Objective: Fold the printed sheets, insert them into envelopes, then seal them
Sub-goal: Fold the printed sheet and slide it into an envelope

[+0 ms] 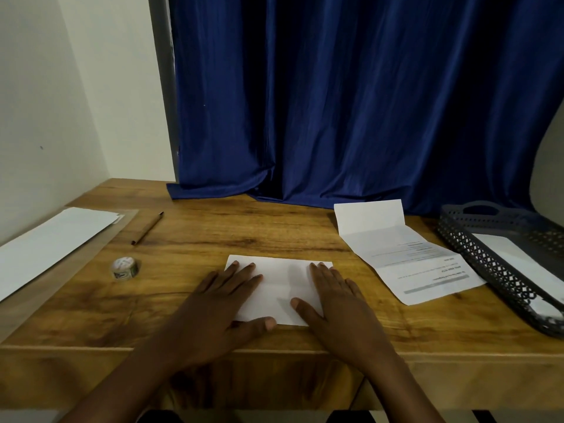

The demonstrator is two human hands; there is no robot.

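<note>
A folded white sheet (282, 283) lies flat on the wooden table (195, 294) near its front edge. My left hand (219, 306) presses on the sheet's left part with straight fingers, thumb along the near edge. My right hand (335, 303) lies flat on the right part, fingers spread. A second printed sheet (409, 257) rests to the right, creased in thirds, its far panel standing up. White envelopes (52, 239) lie at the far left on a clear sleeve.
A roll of patterned tape (124, 268) sits left of the hands. A dark pen (147, 228) lies behind it. A dark perforated tray (476, 254) holding white paper stands at the right. A blue curtain (351, 102) hangs behind the table.
</note>
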